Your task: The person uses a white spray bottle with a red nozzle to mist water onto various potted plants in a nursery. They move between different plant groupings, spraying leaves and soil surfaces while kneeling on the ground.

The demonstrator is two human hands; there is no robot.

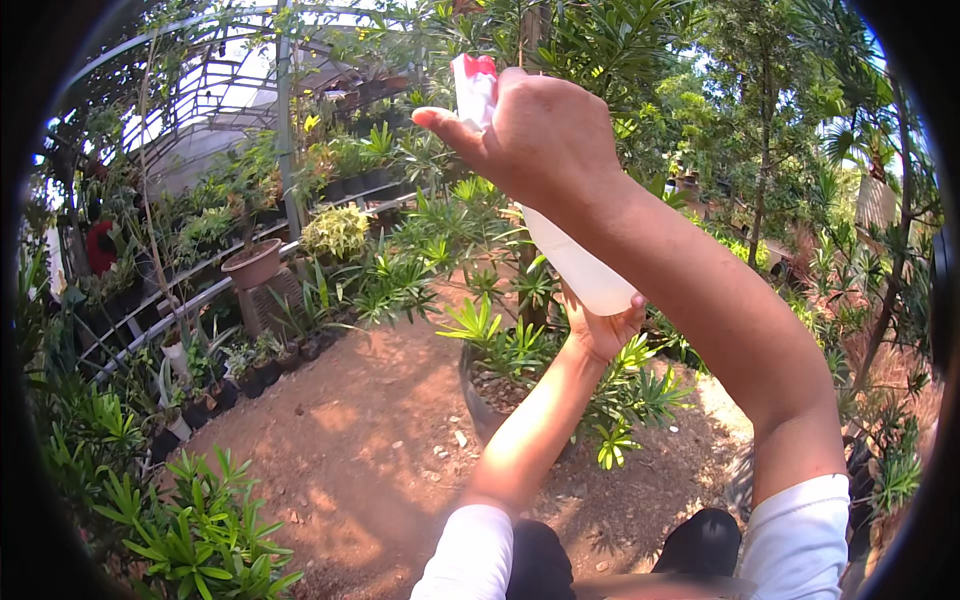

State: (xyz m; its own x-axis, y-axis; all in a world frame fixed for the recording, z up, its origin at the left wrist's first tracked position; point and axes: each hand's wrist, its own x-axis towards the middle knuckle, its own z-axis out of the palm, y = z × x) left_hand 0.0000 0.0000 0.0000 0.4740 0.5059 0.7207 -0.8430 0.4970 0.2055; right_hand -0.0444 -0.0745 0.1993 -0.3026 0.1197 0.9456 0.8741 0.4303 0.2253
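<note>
A translucent white spray bottle (578, 262) with a red and white spray head is held up tilted in front of me. My right hand (550, 130) is closed round the spray head at the top, its thumb stretched out to the left. From below, my left hand (604, 328) grips the bottle's base. My right forearm hides part of the bottle's middle. Just beneath, a leafy green plant (500, 335) grows out of a large dark pot (478, 400), and its leaves come close to my left wrist.
A terracotta pot (252, 265) stands on a support at the left, beside metal rails. Several small dark potted plants line the dirt path (350, 440). A bushy plant (195, 530) fills the lower left. Trees and a metal-framed greenhouse (200, 130) rise behind.
</note>
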